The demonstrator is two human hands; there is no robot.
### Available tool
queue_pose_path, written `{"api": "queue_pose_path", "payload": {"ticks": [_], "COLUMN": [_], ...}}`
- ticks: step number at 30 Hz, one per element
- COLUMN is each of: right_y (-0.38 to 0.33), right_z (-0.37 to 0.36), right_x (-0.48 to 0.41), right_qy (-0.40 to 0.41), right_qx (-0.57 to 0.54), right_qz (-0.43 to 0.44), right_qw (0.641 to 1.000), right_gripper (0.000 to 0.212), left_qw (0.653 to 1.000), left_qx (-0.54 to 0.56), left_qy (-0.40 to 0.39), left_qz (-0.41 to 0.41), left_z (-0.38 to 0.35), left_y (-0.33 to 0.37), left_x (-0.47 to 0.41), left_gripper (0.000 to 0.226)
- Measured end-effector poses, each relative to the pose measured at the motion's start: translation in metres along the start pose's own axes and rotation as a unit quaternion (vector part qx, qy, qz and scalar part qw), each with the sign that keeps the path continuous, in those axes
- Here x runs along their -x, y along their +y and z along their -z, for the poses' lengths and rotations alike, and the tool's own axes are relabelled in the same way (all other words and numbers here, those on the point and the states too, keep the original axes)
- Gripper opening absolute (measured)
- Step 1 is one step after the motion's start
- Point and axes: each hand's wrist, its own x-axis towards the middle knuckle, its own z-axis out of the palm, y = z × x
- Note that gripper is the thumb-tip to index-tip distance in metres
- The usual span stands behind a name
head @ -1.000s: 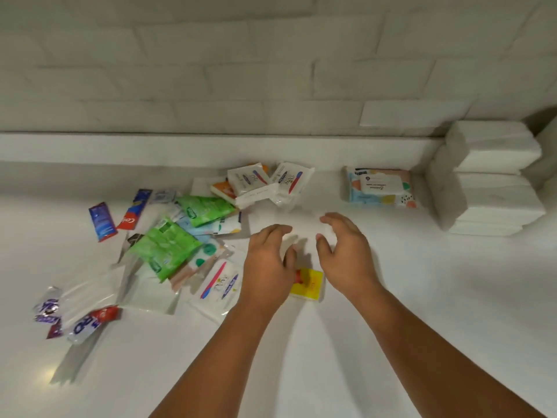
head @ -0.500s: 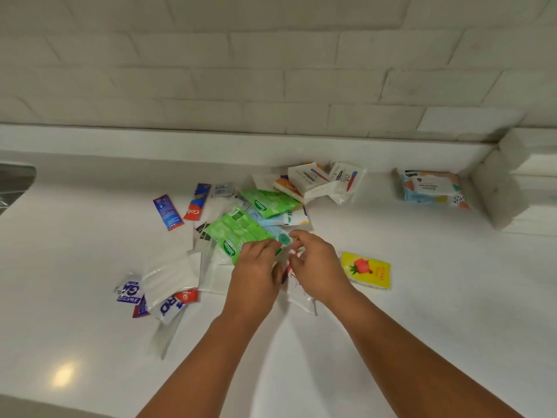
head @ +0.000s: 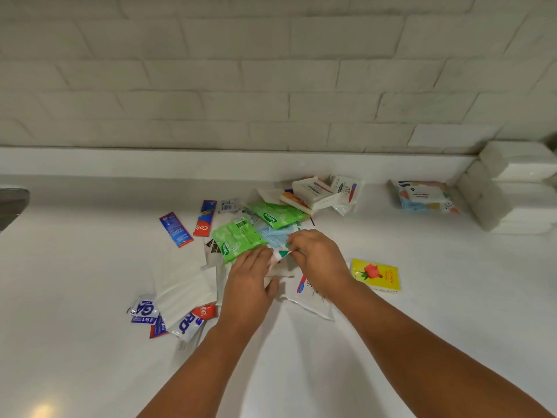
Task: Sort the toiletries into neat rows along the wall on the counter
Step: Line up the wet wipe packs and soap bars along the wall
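Packet in hand: we see a pale blue packet (head: 275, 241) of thin plastic with green marks, lying on top of the heap between our two hands.
Right hand (head: 318, 257): the fingers are curled, and their tips pinch the packet's right edge.
Left hand (head: 250, 279): the fingers are straight and close together, tips pressing the packet's near-left corner, thumb spread out to the right.
Just past the left fingertips: two bright green foil sachets (head: 238, 238) overlap, one covering part of the pale blue packet.
Under the right wrist: a flat white plastic pouch with a toothbrush print (head: 313, 298).
Right of the right hand: a square yellow packet with a red rose (head: 376, 274) lies apart, alone.
Left of the left hand: flat white wrapped packets (head: 184, 285), with small blue-and-white sachets (head: 144, 310) at their near end.
Farther left and beyond: a slim blue sachet (head: 175, 229) and a red toothpaste sachet (head: 205, 221), side by side.
Beyond both hands, by the wall: white cardboard soap boxes (head: 313, 191); to their right, a patterned soft pack of wipes (head: 422, 197), then a stack of white folded tissues (head: 512, 191).
Underneath everything: the white counter (head: 422, 342).
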Motion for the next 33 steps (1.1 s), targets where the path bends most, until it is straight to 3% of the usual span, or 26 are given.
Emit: {"api": "queue_pose_path", "payload": {"ticks": [6, 9, 16, 20, 26, 30, 33], "right_y": [-0.020, -0.022, -0.012, 0.010, 0.052, 0.084, 0.113], "right_z": [0.017, 0.029, 0.068, 0.096, 0.126, 0.141, 0.148], "right_x": [-0.001, -0.002, -0.008, -0.002, 0.024, 0.044, 0.058], "right_qy": [0.026, 0.047, 0.084, 0.083, 0.040, -0.006, 0.020], "right_qx": [-0.127, -0.183, -0.356, -0.433, -0.473, -0.481, -0.498], "right_qz": [-0.048, -0.055, -0.168, -0.237, -0.283, -0.304, -0.341], "right_qw": [0.990, 0.980, 0.915, 0.866, 0.833, 0.823, 0.797], "right_gripper": [0.009, 0.011, 0.019, 0.018, 0.023, 0.033, 0.034], "left_qw": [0.988, 0.972, 0.951, 0.900, 0.750, 0.734, 0.758], "left_qx": [0.097, 0.156, 0.237, 0.367, 0.601, 0.612, 0.578], "left_qy": [0.092, 0.064, 0.007, 0.000, -0.027, -0.057, -0.081], "left_qz": [0.076, 0.165, 0.199, 0.237, 0.276, 0.289, 0.292], "left_z": [0.024, 0.033, 0.044, 0.048, 0.024, -0.006, -0.033], "left_y": [0.002, 0.001, 0.015, 0.038, 0.080, 0.118, 0.143], "left_x": [-0.007, -0.012, -0.026, -0.045, -0.065, -0.075, -0.081], "left_gripper": [0.040, 0.045, 0.049, 0.032, 0.023, 0.024, 0.022]}}
